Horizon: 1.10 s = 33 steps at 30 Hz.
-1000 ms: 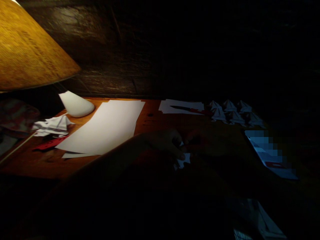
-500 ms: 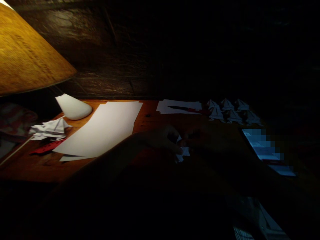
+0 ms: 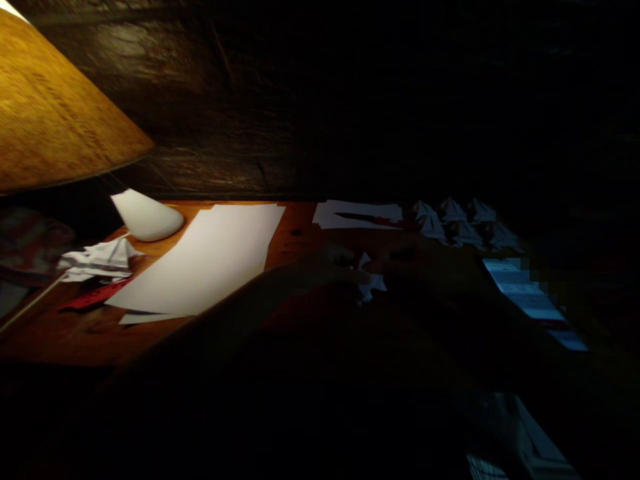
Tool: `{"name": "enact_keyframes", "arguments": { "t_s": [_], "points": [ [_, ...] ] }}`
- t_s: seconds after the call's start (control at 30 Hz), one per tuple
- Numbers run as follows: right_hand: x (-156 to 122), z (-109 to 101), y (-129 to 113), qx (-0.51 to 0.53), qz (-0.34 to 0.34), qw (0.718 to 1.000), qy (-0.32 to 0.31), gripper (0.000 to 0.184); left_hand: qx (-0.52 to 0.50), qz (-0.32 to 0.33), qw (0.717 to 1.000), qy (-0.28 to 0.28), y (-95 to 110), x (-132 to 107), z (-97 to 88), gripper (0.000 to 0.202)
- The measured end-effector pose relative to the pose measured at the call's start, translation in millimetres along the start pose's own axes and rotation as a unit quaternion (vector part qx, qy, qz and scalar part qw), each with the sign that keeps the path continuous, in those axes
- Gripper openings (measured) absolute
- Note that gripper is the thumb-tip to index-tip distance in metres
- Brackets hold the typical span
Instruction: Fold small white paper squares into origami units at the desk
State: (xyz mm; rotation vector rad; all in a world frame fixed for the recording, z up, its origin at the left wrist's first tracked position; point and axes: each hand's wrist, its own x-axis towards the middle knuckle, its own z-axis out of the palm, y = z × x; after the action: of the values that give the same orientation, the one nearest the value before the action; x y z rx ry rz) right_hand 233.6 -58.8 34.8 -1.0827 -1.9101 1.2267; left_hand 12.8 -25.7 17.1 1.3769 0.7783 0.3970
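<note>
Between my two hands is a small folded paper piece (image 3: pixel 371 285) with pointed corners, pale against the dark. My left hand (image 3: pixel 334 261) is closed on its left side, the fingertips dim. On its other side my right hand (image 3: pixel 400 263) is closed at the paper's edge, mostly lost in shadow. Several similar folded paper pieces (image 3: pixel 465 230) stand in two rows at the back right. A knife (image 3: pixel 370 218) with a red handle lies across small paper sheets (image 3: pixel 330 210) behind my hands.
A lamp (image 3: pixel 147 217) with a yellow shade stands at the left. Large white sheets (image 3: pixel 215 260) lie beside it, near crumpled folded paper (image 3: pixel 103 259) and a red object (image 3: pixel 95 295). At the right lies a lit phone-like screen (image 3: pixel 530 293). A dark wall rises behind the wooden table (image 3: pixel 75 343).
The folded paper piece has been raised slightly and turned between my hands, and more of its upper point shows. Other things stay where they were.
</note>
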Motion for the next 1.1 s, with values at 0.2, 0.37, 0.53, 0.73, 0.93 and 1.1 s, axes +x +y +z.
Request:
{"name": "enact_keyframes", "arguments": {
  "t_s": [0.2, 0.37, 0.53, 0.73, 0.93, 1.1],
  "points": [
    [4, 7, 6, 0.022, -0.032, 0.982, 0.185, 0.035, -0.09, 0.083, 0.984, 0.13, -6, 16, -3.8, 0.025],
    [7, 11, 15, -0.027, -0.054, 0.975, 0.215, 0.037, -0.057, 0.124, 0.973, 0.189, -6, 15, -2.0, 0.022],
    [6, 8, 17, -0.008, -0.028, 0.98, 0.198, 0.033, 0.022, 0.144, 0.962, 0.231, 1, 8, -0.2, 0.022],
    [5, 8, 12, -0.012, -0.036, 0.983, 0.179, 0.034, 0.01, 0.164, 0.963, 0.212, 0, 9, 1.3, 0.021],
    [6, 15, 7, 0.001, -0.066, 0.971, 0.23, 0.03, -0.031, 0.182, 0.962, 0.202, -3, 11, 3.8, 0.014],
    [13, 9, 19, 0.02, -0.03, 0.971, 0.235, 0.032, -0.085, 0.149, 0.968, 0.184, -7, 17, 4.4, 0.02]
  ]
}}
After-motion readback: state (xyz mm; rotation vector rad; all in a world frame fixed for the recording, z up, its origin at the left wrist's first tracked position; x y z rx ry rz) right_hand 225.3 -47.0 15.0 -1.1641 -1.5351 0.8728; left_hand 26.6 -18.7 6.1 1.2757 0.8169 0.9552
